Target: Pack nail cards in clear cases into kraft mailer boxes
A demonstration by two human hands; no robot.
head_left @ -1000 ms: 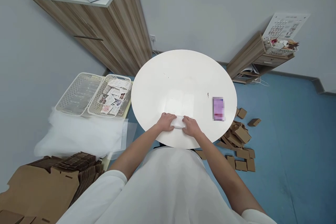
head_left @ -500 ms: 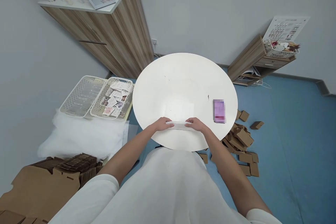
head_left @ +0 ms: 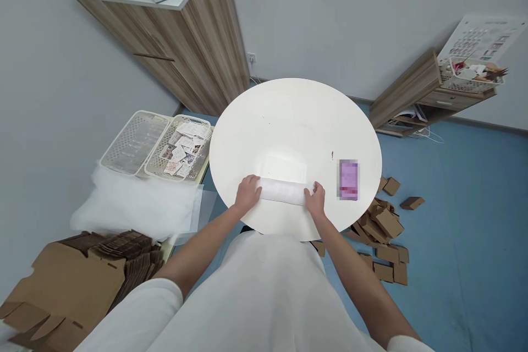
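A white roll (head_left: 284,191), which looks like rolled-up soft wrapping sheet, lies across the near part of the round white table (head_left: 297,115). My left hand (head_left: 248,193) closes on its left end, the thumb on the near side and the fingers over the far edge. At the right end, my right hand (head_left: 315,198) grips with thumb and bent fingers. Anything inside the roll is hidden. A flat purple item (head_left: 348,180), blurred out, lies to the right of my right hand.
Left of the table stand a basket of printed cards (head_left: 180,148), a basket of clear packs (head_left: 134,143), white translucent sheets (head_left: 140,203) and flattened cardboard boxes (head_left: 70,286). Small brown boxes (head_left: 388,223) lie on the floor at right. A wooden cabinet (head_left: 202,38) stands behind.
The sheet has gone from a narrow strip under my fingers to a thicker roll. My hands have moved outward to its two ends. The view has shifted slightly.
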